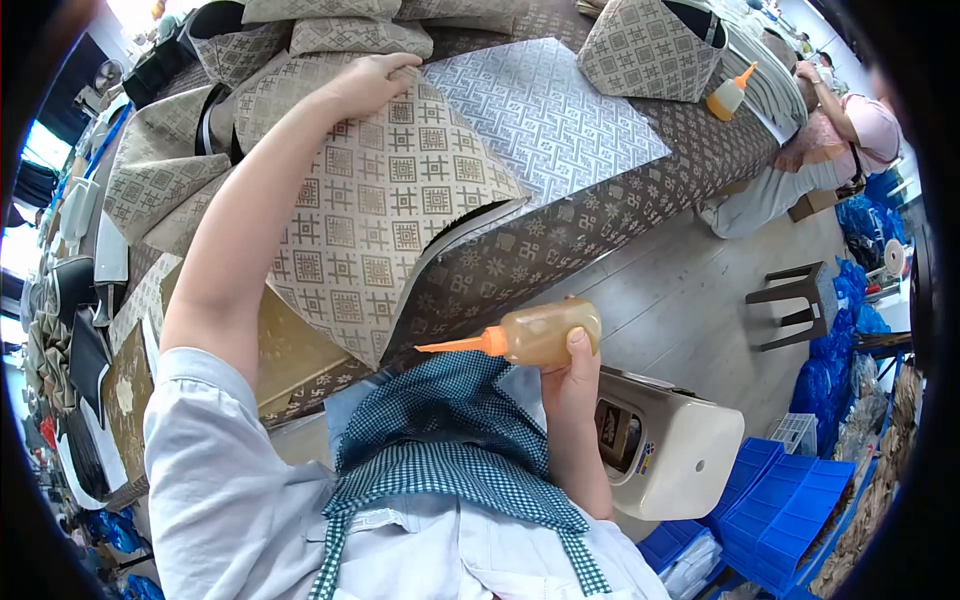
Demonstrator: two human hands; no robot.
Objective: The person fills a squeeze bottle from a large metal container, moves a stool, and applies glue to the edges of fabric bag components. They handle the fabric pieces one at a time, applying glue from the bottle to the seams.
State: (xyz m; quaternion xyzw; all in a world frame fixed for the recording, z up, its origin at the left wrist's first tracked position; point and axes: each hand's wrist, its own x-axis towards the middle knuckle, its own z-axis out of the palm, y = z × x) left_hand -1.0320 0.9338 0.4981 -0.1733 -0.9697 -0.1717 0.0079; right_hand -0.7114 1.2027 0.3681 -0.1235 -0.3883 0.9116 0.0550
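My right hand (572,380) is closed around a squeeze glue bottle (550,332), half transparent with amber liquid inside. It lies sideways, its orange nozzle (458,345) pointing left, in front of my apron. My left hand (378,85) reaches far forward and rests on a beige patterned fabric piece (375,200), fingers stretched toward its upper right edge. The near right edge of this piece curves up off the table and shows a dark underside. Beside it lies a flat grey-white patterned sheet (550,115), partly covered by the fabric.
A brown patterned cloth (560,230) covers the table. A second glue bottle (730,95) stands near a sewn patterned fabric piece (650,50). To my right are a beige machine (680,450), a dark stool (795,300) and blue crates (780,515). Another person (850,130) sits at the far right.
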